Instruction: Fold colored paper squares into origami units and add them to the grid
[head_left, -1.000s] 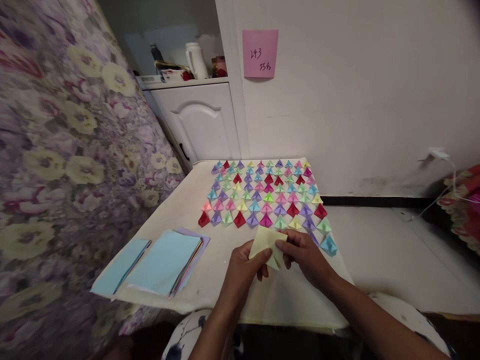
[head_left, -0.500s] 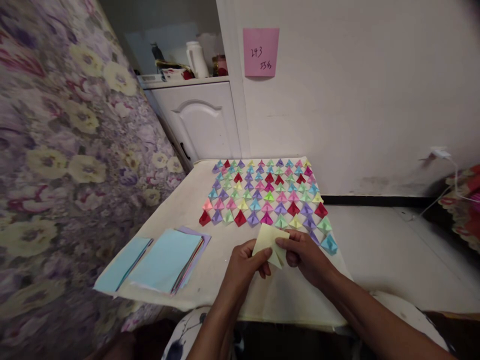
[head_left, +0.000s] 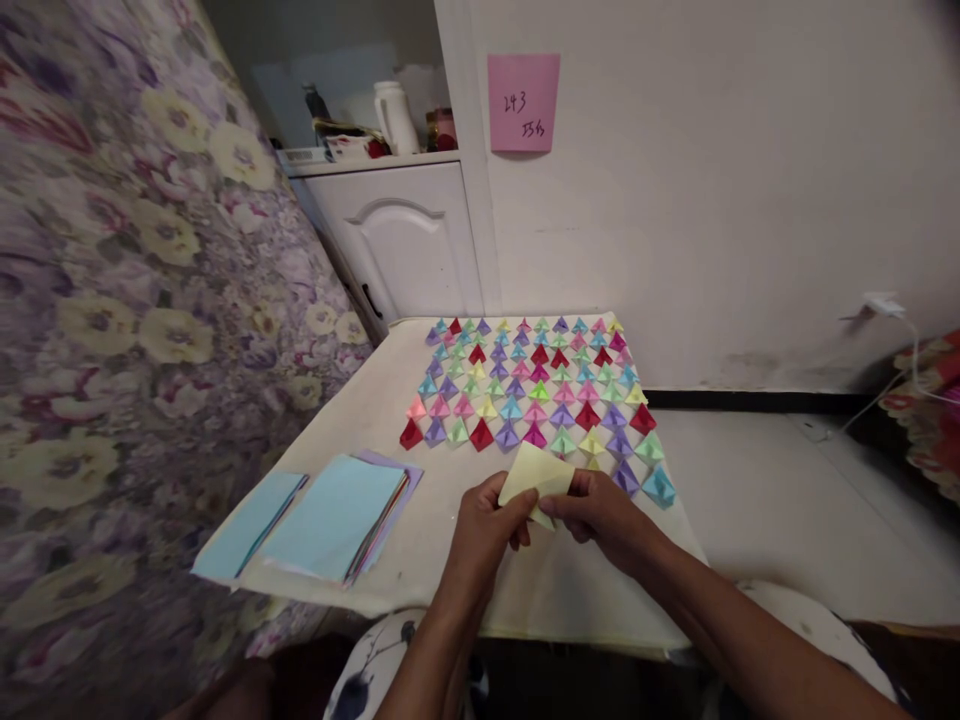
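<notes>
A pale yellow sheet of folded paper (head_left: 534, 472) is held between both hands above the near part of the table. My left hand (head_left: 491, 520) pinches its left lower edge, thumb on top and fingers underneath. On the other side, my right hand (head_left: 596, 508) grips the right lower edge, its thumb close to the left thumb. Just beyond the hands lie rows of small folded paper pieces (head_left: 536, 390) in red, purple, green, pink, blue and yellow. The fingers hide the lower part of the yellow paper.
At the left of the cloth-covered table (head_left: 352, 410) lie a stack of coloured paper (head_left: 330, 515) with light blue on top and a narrower blue stack (head_left: 251, 525). A floral curtain (head_left: 150, 300) hangs at the left. Behind stand a white cabinet (head_left: 405, 240) and a wall.
My right thumb has slid down and left along the yellow paper, toward my left thumb. The paper's lower flap is less spread. The stacks and rows stay put.
</notes>
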